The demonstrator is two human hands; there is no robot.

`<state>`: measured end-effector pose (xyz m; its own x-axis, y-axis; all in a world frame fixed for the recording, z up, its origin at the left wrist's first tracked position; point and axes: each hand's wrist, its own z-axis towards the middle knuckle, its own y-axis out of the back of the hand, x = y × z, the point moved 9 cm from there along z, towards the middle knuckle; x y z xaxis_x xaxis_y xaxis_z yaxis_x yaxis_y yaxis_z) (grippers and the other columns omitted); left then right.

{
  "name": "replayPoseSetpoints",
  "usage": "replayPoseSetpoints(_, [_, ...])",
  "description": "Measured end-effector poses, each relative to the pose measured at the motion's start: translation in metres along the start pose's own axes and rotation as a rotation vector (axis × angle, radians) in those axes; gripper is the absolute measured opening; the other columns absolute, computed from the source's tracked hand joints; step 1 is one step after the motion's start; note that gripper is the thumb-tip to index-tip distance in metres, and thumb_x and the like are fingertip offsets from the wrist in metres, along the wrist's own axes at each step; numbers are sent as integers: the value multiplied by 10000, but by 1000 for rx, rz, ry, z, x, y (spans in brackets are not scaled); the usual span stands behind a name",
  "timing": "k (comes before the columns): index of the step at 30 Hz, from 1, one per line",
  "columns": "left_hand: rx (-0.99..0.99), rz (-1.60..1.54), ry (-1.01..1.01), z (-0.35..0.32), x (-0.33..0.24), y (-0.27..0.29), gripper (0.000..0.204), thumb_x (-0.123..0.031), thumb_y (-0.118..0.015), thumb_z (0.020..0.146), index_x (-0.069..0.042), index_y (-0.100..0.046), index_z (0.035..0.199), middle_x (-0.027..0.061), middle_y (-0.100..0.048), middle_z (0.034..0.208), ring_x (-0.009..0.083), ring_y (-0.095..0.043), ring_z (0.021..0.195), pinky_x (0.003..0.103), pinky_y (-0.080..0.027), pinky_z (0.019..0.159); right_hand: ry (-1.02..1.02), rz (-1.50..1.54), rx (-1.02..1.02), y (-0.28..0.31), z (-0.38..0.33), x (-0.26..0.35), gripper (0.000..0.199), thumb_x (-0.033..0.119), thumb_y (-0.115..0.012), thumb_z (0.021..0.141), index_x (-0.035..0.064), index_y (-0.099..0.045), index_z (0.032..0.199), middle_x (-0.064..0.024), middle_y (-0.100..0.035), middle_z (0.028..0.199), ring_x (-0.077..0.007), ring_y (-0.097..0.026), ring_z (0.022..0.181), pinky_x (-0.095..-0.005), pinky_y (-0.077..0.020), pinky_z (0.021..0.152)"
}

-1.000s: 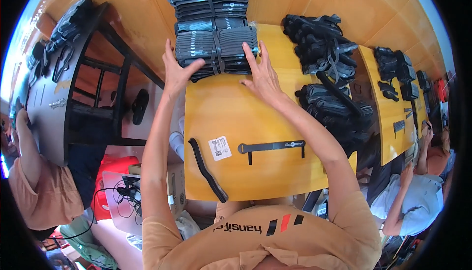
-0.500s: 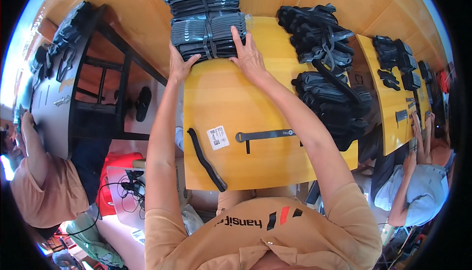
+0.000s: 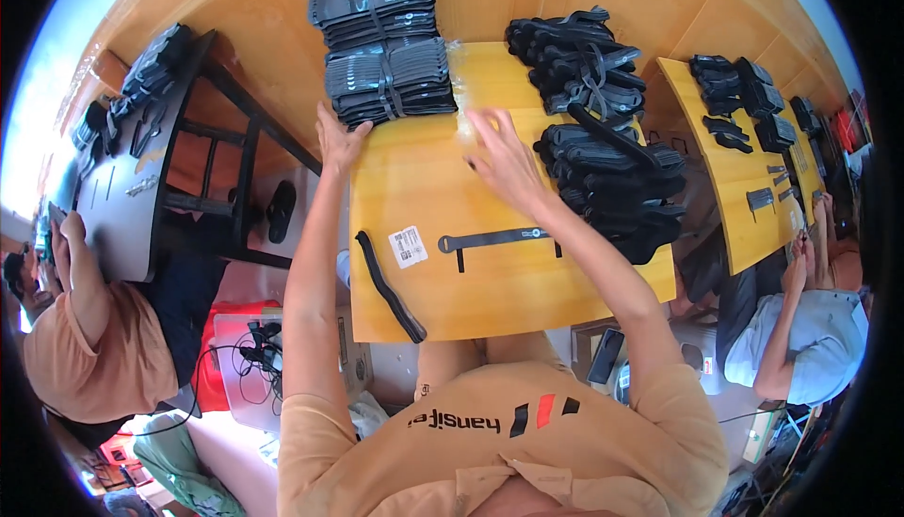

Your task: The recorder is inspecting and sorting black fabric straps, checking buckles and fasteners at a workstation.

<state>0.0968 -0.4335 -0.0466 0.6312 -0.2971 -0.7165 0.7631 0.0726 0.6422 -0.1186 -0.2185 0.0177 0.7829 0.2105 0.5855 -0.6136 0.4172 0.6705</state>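
Note:
On the far side of the yellow table stands a tall stack of dark grey strap bundles (image 3: 388,79), tied round with straps. My left hand (image 3: 341,145) is at its near left corner, thumb and fingers spread, seemingly just touching it. Apart from the stack, my right hand (image 3: 507,161) hovers over the table with fingers loosely bent and apart, holding nothing. Nearer me lie a single grey strap with a ring end (image 3: 494,239), a small white printed label (image 3: 408,247) and a narrow black strip (image 3: 388,291).
Two heaps of black straps, a far one (image 3: 574,60) and a near one (image 3: 607,183), fill the table's right side. Co-workers sit at a grey table (image 3: 113,201) on the left and another yellow table (image 3: 744,216) on the right. A clear bin with cables (image 3: 247,366) stands below left.
My right hand has let go of the stack and drawn back toward me. My left hand stays by the stack's left corner. The view has shifted slightly.

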Motion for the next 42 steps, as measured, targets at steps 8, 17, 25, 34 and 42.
replayPoseSetpoints(8, [166, -345, -19, -134, -33, 72, 528, -137, -667, 783, 33, -457, 1237, 160, -571, 1101, 207, -610, 865, 299, -489, 761, -92, 132, -9, 42, -163, 28, 236, 40, -641, 773, 22, -597, 1004, -121, -584, 962, -308, -611, 693, -362, -493, 603])
replayPoseSetpoints(17, [26, -446, 375, -313, 8, 92, 330, -149, -643, 837, 28, -549, 1099, 66, -623, 826, 114, -607, 723, 240, -490, 609, -129, 131, 52, 25, -240, 63, 108, -23, -612, 779, -7, -639, 882, -121, -605, 736, -254, -593, 611, -304, -468, 543])
replayPoseSetpoints(25, [-56, 339, 190, -299, -31, 75, 501, -276, -732, 699, 38, -533, 1035, 214, -630, 838, 404, -609, 786, 441, -478, 741, -89, 245, 128, -3, -260, 99, 119, 31, -598, 792, 24, -620, 909, -111, -606, 792, -311, -600, 683, -367, -488, 592])
replayPoseSetpoints(34, [108, -332, 487, -300, 17, 63, 249, -182, -578, 763, 1, -534, 926, 105, -598, 667, 220, -606, 625, 328, -486, 554, -108, 246, 157, -1, -263, 91, 119, 38, -589, 804, 13, -626, 914, -122, -620, 813, -321, -598, 705, -362, -491, 627])
replayPoseSetpoints(42, [63, -1098, 584, -350, -56, 66, 120, -175, -418, 877, -74, -460, 927, 27, -513, 628, 99, -477, 461, 225, -378, 380, -314, 693, 159, -15, -233, 122, 230, -43, -591, 806, 10, -631, 1026, -89, -623, 820, -131, -613, 697, -262, -474, 538])
